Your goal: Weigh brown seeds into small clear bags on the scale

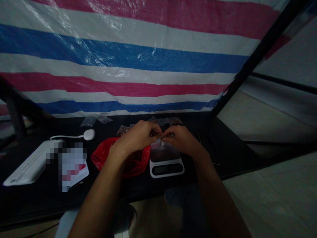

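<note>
I can read nothing here: my small white digital scale's (166, 164) dark display shows no legible digits.

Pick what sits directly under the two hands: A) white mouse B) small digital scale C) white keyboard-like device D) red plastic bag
B: the left hand and right hand meet pinching something small right above the digital scale; the red bag lies to its left, the mouse farther left.

Both forearms are bare, no sleeves, rings or watch showing; dark trousers cover the knees.
</note>
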A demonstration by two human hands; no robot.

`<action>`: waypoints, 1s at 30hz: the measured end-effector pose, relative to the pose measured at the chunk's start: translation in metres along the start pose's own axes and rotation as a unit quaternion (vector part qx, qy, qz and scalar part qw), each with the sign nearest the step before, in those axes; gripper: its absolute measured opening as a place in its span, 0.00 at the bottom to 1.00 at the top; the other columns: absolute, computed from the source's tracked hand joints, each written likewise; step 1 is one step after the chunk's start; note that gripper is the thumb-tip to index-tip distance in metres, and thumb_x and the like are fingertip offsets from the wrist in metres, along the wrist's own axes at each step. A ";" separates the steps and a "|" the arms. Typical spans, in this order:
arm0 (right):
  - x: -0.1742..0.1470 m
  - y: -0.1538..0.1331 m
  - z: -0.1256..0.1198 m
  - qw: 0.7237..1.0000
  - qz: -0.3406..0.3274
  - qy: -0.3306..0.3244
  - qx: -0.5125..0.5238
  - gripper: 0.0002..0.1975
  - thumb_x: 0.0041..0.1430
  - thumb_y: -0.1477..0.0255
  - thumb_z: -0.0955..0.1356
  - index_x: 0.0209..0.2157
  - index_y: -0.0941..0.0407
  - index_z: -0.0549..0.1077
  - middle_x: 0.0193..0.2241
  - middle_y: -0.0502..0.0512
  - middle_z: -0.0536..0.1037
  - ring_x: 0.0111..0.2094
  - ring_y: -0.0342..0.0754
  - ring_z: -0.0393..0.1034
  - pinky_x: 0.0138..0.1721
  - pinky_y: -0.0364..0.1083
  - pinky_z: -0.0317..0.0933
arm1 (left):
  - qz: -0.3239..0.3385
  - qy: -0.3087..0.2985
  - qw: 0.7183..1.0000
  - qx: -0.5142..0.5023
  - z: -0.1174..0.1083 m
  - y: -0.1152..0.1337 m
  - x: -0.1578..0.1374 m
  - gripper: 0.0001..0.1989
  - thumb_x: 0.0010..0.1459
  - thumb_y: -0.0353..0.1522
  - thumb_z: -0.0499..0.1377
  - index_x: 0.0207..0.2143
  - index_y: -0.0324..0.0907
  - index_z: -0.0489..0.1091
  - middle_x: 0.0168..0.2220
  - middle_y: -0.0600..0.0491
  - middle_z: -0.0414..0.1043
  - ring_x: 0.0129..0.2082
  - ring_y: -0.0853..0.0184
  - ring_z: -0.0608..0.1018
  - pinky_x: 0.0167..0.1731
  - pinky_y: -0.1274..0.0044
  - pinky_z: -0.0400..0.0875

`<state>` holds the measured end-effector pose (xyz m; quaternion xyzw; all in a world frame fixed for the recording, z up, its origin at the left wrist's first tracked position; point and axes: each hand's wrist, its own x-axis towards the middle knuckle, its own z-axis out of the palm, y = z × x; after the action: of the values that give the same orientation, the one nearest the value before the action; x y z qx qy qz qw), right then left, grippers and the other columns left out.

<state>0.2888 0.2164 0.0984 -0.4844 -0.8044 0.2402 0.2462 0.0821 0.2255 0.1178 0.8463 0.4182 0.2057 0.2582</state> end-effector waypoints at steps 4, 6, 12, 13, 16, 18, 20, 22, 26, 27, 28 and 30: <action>0.002 0.011 -0.001 1.000 -0.003 0.020 -0.003 0.02 0.58 0.76 0.74 0.34 0.58 0.83 0.34 0.57 0.85 0.37 0.50 0.79 0.39 0.46 0.67 | 0.024 -0.019 1.000 0.007 0.008 -0.002 0.016 0.12 0.58 0.26 0.60 0.42 0.42 0.81 0.40 0.51 0.84 0.39 0.63 0.83 0.40 0.75 0.72; 0.002 0.016 -0.001 0.999 0.006 0.033 0.026 0.03 0.56 0.76 0.76 0.34 0.58 0.82 0.34 0.56 0.84 0.37 0.49 0.79 0.39 0.45 0.67 | 0.025 -0.021 0.999 0.013 0.010 -0.003 0.018 0.13 0.58 0.25 0.60 0.42 0.43 0.81 0.40 0.52 0.85 0.39 0.63 0.83 0.40 0.75 0.72; 0.004 0.023 0.004 0.990 0.023 0.030 0.133 0.09 0.52 0.78 0.77 0.36 0.58 0.78 0.35 0.55 0.83 0.40 0.49 0.80 0.42 0.47 0.71 | 0.022 -0.020 0.999 0.017 0.009 -0.007 0.016 0.14 0.58 0.25 0.59 0.43 0.43 0.82 0.42 0.52 0.85 0.41 0.62 0.84 0.42 0.75 0.73; 0.004 0.024 0.005 0.988 0.021 0.027 0.148 0.10 0.51 0.78 0.76 0.36 0.58 0.78 0.36 0.55 0.83 0.41 0.50 0.80 0.43 0.47 0.71 | 0.023 -0.020 0.999 0.016 0.008 -0.008 0.016 0.14 0.58 0.25 0.59 0.44 0.43 0.82 0.42 0.52 0.85 0.41 0.62 0.84 0.42 0.75 0.73; 0.003 0.026 0.003 0.979 0.015 0.015 0.205 0.12 0.50 0.77 0.77 0.38 0.58 0.78 0.38 0.55 0.83 0.43 0.50 0.80 0.46 0.48 0.72 | 0.028 -0.022 0.999 0.005 0.010 -0.006 0.017 0.15 0.59 0.25 0.60 0.45 0.44 0.82 0.43 0.52 0.85 0.42 0.62 0.84 0.43 0.75 0.73; 0.003 0.027 0.000 0.970 0.017 0.008 0.242 0.11 0.52 0.75 0.76 0.39 0.58 0.77 0.39 0.55 0.83 0.43 0.50 0.80 0.46 0.48 0.73 | 0.029 -0.030 0.999 -0.002 0.012 -0.002 0.019 0.13 0.60 0.26 0.60 0.44 0.45 0.82 0.43 0.52 0.85 0.42 0.63 0.84 0.42 0.75 0.73; 0.002 0.029 -0.004 0.968 0.023 0.020 0.248 0.08 0.55 0.75 0.74 0.39 0.58 0.77 0.39 0.56 0.83 0.41 0.49 0.80 0.45 0.47 0.73 | 0.032 -0.044 0.999 0.005 0.014 0.002 0.021 0.12 0.62 0.26 0.61 0.43 0.45 0.83 0.41 0.52 0.85 0.41 0.63 0.85 0.41 0.76 0.72; 0.002 0.031 -0.007 0.973 0.029 0.049 0.223 0.07 0.56 0.75 0.73 0.39 0.58 0.78 0.39 0.57 0.83 0.39 0.48 0.80 0.43 0.47 0.73 | 0.034 -0.048 0.998 0.026 0.016 0.005 0.023 0.11 0.62 0.26 0.61 0.41 0.44 0.83 0.40 0.52 0.86 0.41 0.62 0.85 0.40 0.76 0.72; 0.001 0.033 -0.008 0.979 0.023 0.046 0.195 0.06 0.58 0.74 0.72 0.38 0.59 0.79 0.37 0.58 0.83 0.38 0.48 0.79 0.41 0.47 0.72 | 0.040 -0.053 0.997 0.046 0.018 0.005 0.026 0.09 0.62 0.27 0.63 0.40 0.44 0.83 0.38 0.51 0.86 0.42 0.61 0.85 0.40 0.76 0.71; 0.001 0.033 -0.008 0.980 0.020 0.038 0.194 0.06 0.58 0.74 0.71 0.38 0.59 0.79 0.37 0.57 0.83 0.37 0.48 0.78 0.41 0.47 0.72 | 0.040 -0.057 0.997 0.038 0.018 0.004 0.026 0.09 0.62 0.26 0.63 0.40 0.44 0.83 0.39 0.52 0.86 0.42 0.61 0.85 0.41 0.76 0.71; 0.000 0.034 -0.008 0.981 0.020 0.033 0.191 0.06 0.59 0.74 0.70 0.38 0.59 0.79 0.37 0.57 0.83 0.37 0.47 0.78 0.41 0.47 0.72 | 0.040 -0.058 0.997 0.027 0.018 0.004 0.026 0.09 0.61 0.26 0.64 0.41 0.44 0.82 0.40 0.52 0.86 0.42 0.61 0.85 0.42 0.76 0.71; -0.001 0.037 -0.007 0.983 0.026 0.030 0.181 0.07 0.59 0.74 0.70 0.39 0.59 0.79 0.36 0.56 0.83 0.36 0.47 0.78 0.39 0.46 0.71 | 0.040 -0.049 0.998 0.008 0.019 0.003 0.025 0.11 0.60 0.24 0.64 0.43 0.44 0.81 0.42 0.52 0.85 0.45 0.61 0.85 0.44 0.76 0.72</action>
<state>0.3184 0.2322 0.0805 -0.4596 -0.7270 0.3732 0.3479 0.1089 0.2392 0.1079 0.8733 0.3728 0.1706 0.2632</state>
